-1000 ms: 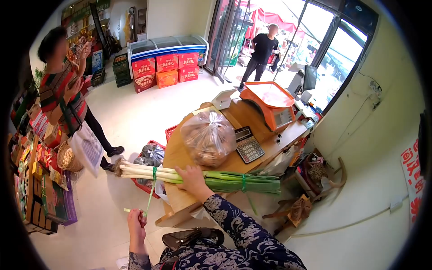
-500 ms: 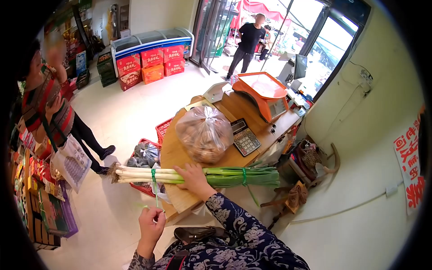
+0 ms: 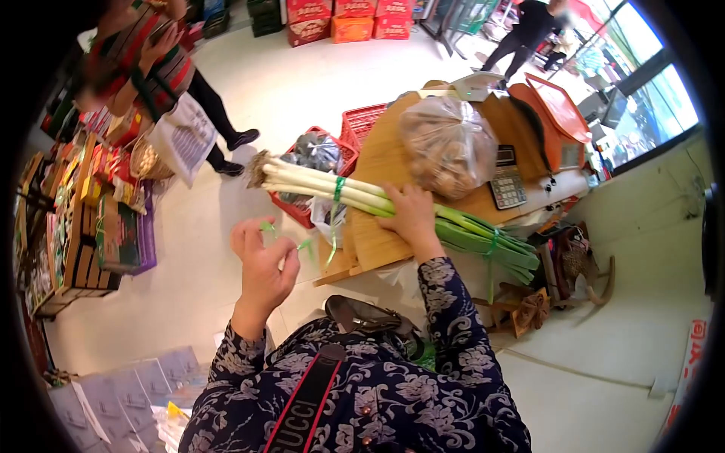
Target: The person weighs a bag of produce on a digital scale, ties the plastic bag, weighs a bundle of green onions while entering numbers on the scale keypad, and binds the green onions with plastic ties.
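A bundle of long green onions (image 3: 370, 198) lies across the table's near edge, roots to the left and green tops to the right. Two green ties (image 3: 339, 189) bind it, with loose ends hanging down. My right hand (image 3: 413, 219) is closed over the middle of the bundle. To the left of the table, below the white stalks, my left hand (image 3: 264, 268) is raised with fingers curled in a pinch. A thin green plastic strip (image 3: 304, 245) shows at its fingers, apart from the hanging tie end.
On the wooden table (image 3: 381, 162) are a plastic bag of brown produce (image 3: 447, 143), a calculator (image 3: 507, 181) and an orange scale (image 3: 551, 121). Red baskets (image 3: 365, 124) stand beside it. One person (image 3: 158, 60) stands at left by shelves, another (image 3: 529, 34) near the door.
The view has tipped down and left. My left hand has risen from the taut tie end, now with a separate green strip at its fingers. The right hand stays on the bundle, which slants more.
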A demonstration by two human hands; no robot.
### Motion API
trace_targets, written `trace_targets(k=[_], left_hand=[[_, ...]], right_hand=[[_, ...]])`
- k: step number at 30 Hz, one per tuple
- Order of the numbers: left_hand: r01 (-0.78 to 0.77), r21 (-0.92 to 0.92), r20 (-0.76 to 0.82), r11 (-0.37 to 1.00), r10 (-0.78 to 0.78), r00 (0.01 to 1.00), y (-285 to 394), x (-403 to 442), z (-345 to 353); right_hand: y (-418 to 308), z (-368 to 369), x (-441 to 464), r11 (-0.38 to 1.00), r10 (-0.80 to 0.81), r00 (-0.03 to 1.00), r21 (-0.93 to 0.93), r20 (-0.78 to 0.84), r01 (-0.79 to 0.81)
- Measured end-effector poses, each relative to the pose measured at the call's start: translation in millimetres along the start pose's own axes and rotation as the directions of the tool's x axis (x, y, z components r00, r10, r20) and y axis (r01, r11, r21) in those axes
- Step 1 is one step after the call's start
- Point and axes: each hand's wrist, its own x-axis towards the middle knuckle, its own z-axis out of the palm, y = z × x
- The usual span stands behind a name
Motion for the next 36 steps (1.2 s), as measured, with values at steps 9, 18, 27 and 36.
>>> trace_targets(k=[9,18,27,36], left_hand=[[0.052,-0.939,0.185,-0.341,-0.372,0.910,-33,-17,-26],[-0.048,-0.977,0.027,-0.206,-0.348,0.937,-28,-4,-42],[-0.293,-0.904,-0.104,-0.311,-0.505,0.857,-82,-2,-59],[-0.346,-0.927,-0.201,-0.144,-0.589,0.783,-116,-45,-136]], right_hand=[[-3,-1,0,1.000,-0.024,0.999,-0.016,-0.034,0.023],[2,4,-3,0.999,-0.035,0.999,-0.024,-0.031,0.034],[26,-32,25,0.974,0.072,0.997,0.214,0.029,-0.077],[16,11,23,0.989,0.135,0.976,-0.035,-0.171,-0.143]])
